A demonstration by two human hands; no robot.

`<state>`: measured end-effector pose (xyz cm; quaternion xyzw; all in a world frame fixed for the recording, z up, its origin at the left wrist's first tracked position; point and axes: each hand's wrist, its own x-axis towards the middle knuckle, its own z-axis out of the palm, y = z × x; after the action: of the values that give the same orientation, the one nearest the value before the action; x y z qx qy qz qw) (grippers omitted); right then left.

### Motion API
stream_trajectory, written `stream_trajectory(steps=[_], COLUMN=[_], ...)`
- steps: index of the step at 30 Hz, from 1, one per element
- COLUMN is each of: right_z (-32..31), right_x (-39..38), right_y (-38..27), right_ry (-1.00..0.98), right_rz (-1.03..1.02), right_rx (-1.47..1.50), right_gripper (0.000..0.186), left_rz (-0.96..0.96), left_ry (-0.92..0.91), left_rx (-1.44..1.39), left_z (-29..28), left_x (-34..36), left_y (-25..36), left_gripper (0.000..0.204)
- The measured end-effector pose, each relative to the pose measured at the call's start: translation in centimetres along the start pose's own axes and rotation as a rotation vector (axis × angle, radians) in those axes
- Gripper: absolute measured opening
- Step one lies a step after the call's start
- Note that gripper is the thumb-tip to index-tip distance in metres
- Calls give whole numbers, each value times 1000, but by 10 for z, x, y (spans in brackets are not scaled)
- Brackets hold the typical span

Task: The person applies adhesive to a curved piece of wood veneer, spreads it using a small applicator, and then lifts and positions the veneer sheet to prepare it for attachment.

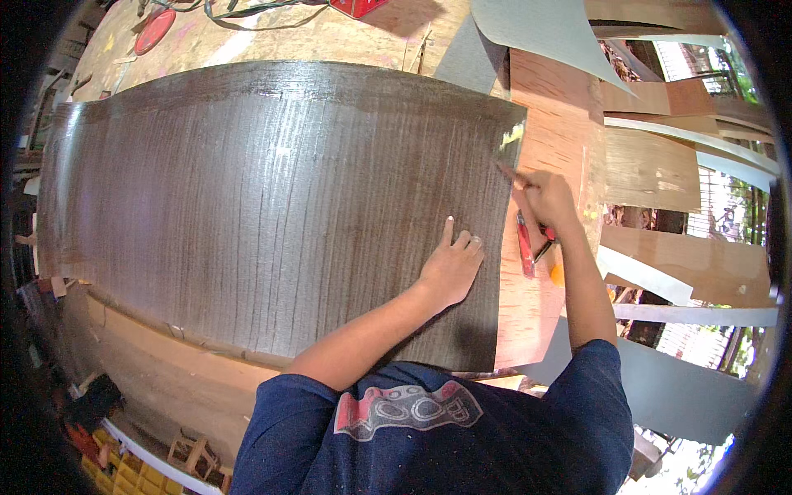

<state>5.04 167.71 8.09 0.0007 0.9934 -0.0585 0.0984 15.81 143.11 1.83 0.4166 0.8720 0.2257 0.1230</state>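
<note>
The worktop (363,54) is pale wood, marked with stains and paint smears. Most of it lies under a large dark wood-grain sheet (247,190), streaked with glossy light. At the right, a pinkish wooden board (557,124) runs beneath the sheet's edge. Along the far side are a red disc (154,32), dark cables (268,10), a red object (357,7) cut off by the frame, and a grey sheet (472,58).

Dark wood-grain sheet (272,181): left hand (454,268) rests on it near its right end, 1 finger extended. Right hand (550,200) at its right edge, perhaps holding something thin. Right of it, red tool (525,246) on pinkish board (524,326). Beyond its far edge, red disc (154,31).
</note>
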Motion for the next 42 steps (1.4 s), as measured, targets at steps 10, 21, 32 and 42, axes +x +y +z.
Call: stream_trajectory(steps=[10, 21, 32, 42], right_z=[23, 29, 36, 58], right_x=[143, 79, -35, -134], right_y=[34, 18, -17, -28], right_ry=[50, -142, -246, -242], right_rz=[101, -52, 25, -1], right_rx=[22, 145, 97, 160], right_gripper=[29, 27, 44, 49], left_rz=[21, 10, 134, 107], left_ry=[24, 87, 375, 230], left_rx=[18, 15, 67, -212], left_z=[-7, 1, 13, -12], left_x=[-3, -14, -40, -108], left_y=[7, 6, 1, 8], left_gripper=[47, 55, 39, 21])
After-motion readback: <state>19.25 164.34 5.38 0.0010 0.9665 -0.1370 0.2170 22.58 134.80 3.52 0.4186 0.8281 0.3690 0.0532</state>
